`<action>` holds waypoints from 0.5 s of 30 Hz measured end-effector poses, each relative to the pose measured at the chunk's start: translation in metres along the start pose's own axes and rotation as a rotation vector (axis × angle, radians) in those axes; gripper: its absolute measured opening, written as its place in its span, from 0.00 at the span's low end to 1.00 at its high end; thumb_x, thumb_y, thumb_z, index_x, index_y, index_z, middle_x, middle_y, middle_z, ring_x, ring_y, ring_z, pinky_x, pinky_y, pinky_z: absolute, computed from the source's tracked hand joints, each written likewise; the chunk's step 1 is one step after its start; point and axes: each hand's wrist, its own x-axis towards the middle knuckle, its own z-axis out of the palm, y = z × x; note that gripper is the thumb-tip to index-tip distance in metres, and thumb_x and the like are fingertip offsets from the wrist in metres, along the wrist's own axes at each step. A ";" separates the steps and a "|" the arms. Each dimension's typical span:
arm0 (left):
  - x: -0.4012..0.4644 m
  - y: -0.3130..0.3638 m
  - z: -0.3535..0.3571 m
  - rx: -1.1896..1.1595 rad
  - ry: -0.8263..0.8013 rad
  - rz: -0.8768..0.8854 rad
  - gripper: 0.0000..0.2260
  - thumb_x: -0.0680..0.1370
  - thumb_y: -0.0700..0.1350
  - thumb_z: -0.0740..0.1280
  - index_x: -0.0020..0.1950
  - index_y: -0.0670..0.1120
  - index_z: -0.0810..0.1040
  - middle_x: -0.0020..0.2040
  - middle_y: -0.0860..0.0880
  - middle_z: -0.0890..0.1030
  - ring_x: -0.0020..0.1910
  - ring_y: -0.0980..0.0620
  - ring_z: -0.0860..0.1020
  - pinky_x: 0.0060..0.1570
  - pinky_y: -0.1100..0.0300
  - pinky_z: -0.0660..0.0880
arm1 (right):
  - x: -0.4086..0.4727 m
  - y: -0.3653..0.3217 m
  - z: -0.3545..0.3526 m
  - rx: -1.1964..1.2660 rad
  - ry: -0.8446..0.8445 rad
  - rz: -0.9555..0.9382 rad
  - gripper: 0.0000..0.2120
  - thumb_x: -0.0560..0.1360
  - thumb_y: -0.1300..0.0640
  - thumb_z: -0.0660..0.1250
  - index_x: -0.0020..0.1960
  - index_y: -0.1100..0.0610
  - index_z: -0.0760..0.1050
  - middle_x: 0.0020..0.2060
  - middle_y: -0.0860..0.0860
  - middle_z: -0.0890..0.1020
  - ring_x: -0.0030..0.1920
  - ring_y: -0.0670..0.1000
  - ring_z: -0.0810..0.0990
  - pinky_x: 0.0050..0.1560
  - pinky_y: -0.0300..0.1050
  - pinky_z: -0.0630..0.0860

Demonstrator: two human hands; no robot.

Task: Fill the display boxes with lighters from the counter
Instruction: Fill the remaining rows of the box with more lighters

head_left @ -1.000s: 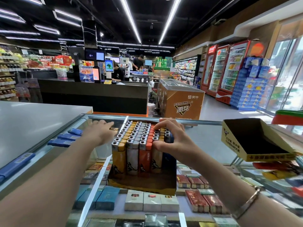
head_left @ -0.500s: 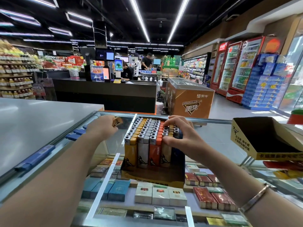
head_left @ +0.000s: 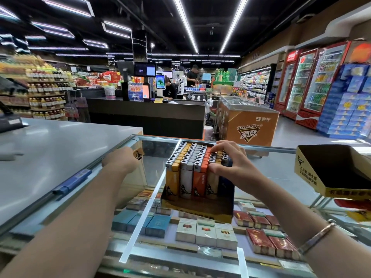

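To the left of the full display box (head_left: 197, 205), the grey counter top (head_left: 50, 149) meets the glass counter (head_left: 281, 169), and some blue lighters (head_left: 72, 182) lie along this edge. The left hand (head_left: 120, 160) is also to the left of the box, apart from it. Its fingers are curled around a yellow lighter (head_left: 138, 153), of which only the end with a dark print shows beyond the fingers.

The box stands on the glass, and the lighters in rows (head_left: 190, 157) stand upright inside it: yellow, white, orange, and dark blue at the right side.

The right hand (head_left: 233, 164) lies on the right part of these rows. The thumb presses the front of a lighter and the bent fingers (head_left: 218, 146) rest over the tops, so the hand pinches some lighters between them.

To the right of the full box, well apart, an empty display box (head_left: 321, 189) is tilted. Cigarette packs (head_left: 206, 233) lie under the glass.
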 end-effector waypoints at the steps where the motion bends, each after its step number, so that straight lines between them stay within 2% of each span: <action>1: -0.002 0.000 -0.001 -0.017 -0.016 0.007 0.07 0.75 0.41 0.60 0.53 0.43 0.72 0.47 0.43 0.76 0.49 0.44 0.75 0.49 0.52 0.75 | 0.000 0.000 0.000 -0.006 0.001 -0.001 0.14 0.63 0.43 0.65 0.48 0.39 0.68 0.58 0.41 0.65 0.60 0.44 0.60 0.45 0.29 0.62; 3: -0.005 -0.001 -0.004 -0.102 -0.083 0.026 0.05 0.74 0.40 0.63 0.49 0.44 0.72 0.43 0.44 0.75 0.45 0.45 0.76 0.43 0.55 0.74 | 0.000 0.000 0.000 -0.017 0.003 -0.004 0.15 0.63 0.43 0.65 0.49 0.39 0.68 0.58 0.42 0.65 0.61 0.45 0.59 0.47 0.32 0.63; 5: -0.009 -0.002 -0.007 -0.218 -0.154 0.046 0.05 0.72 0.38 0.66 0.46 0.43 0.72 0.38 0.44 0.74 0.39 0.47 0.74 0.36 0.59 0.69 | 0.000 0.000 0.000 -0.038 0.004 -0.008 0.15 0.63 0.43 0.65 0.48 0.39 0.68 0.58 0.42 0.65 0.61 0.45 0.59 0.53 0.40 0.64; 8: -0.016 -0.005 -0.012 -0.295 -0.177 0.031 0.07 0.70 0.33 0.64 0.44 0.42 0.70 0.34 0.44 0.72 0.31 0.49 0.71 0.29 0.61 0.66 | -0.002 -0.002 -0.001 -0.043 -0.002 -0.011 0.14 0.63 0.42 0.65 0.48 0.37 0.67 0.57 0.41 0.65 0.61 0.44 0.58 0.60 0.47 0.63; 12: -0.025 -0.004 -0.016 -0.232 -0.121 0.014 0.13 0.70 0.34 0.62 0.51 0.46 0.68 0.37 0.44 0.73 0.35 0.46 0.74 0.27 0.61 0.68 | -0.005 -0.004 -0.001 -0.039 -0.007 -0.007 0.15 0.63 0.42 0.65 0.49 0.38 0.68 0.57 0.40 0.64 0.62 0.45 0.58 0.65 0.50 0.64; 15: -0.026 -0.004 -0.016 -0.213 -0.078 0.022 0.11 0.70 0.36 0.65 0.49 0.45 0.68 0.37 0.45 0.73 0.36 0.47 0.74 0.28 0.60 0.67 | -0.006 -0.004 -0.002 -0.034 -0.017 -0.008 0.14 0.66 0.43 0.67 0.49 0.36 0.67 0.54 0.35 0.63 0.62 0.44 0.58 0.66 0.53 0.64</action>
